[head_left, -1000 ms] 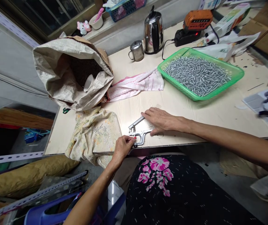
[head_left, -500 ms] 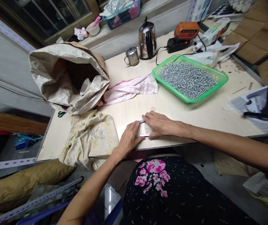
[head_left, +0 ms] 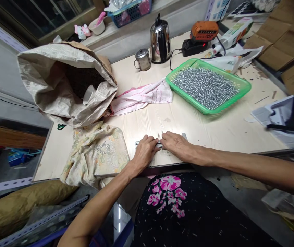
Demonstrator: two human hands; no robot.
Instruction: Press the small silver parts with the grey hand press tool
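- Left hand (head_left: 145, 151): fingers curled closed over the metal tool (head_left: 159, 145), which shows at its 2 o'clock and 10 o'clock.
- Right hand (head_left: 176, 145): bent fingers closed on the same tool, at its 9 o'clock; the palm hides the rest.
- Patterned cloth (head_left: 114, 140) bearing loose pins (head_left: 102, 148): left hand's 9 o'clock.
- Green basket (head_left: 210, 110) of metal pins: right hand's 1 o'clock.

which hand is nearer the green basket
Right. The right hand is on the near side of the green basket; the left hand is farther away, further left.
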